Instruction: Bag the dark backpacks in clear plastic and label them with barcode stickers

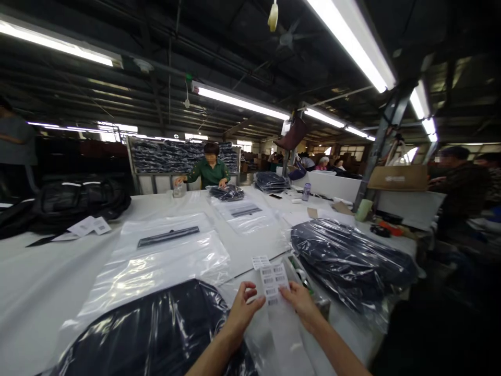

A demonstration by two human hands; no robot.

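Note:
A long strip of barcode labels (278, 277) lies on the table in front of me, its lower part bare white backing. My right hand (303, 305) pinches at the strip's right edge, thumb and forefinger on the labels. At the strip's left side is my left hand (243, 310), its fingers curled with a gap between thumb and forefinger and nothing visible in them. Close by on the left lies a dark item in a clear plastic bag (164, 329). A small open box (297, 269) stands just beyond my right hand, its contents partly hidden.
More dark bagged items (348, 256) are at the right. Flat clear bags (168, 261) cover the table's middle. Black bags (78, 201) and white tags (88, 227) sit at the far left. Across the table, a person in a green top (211, 172) handles a bagged item.

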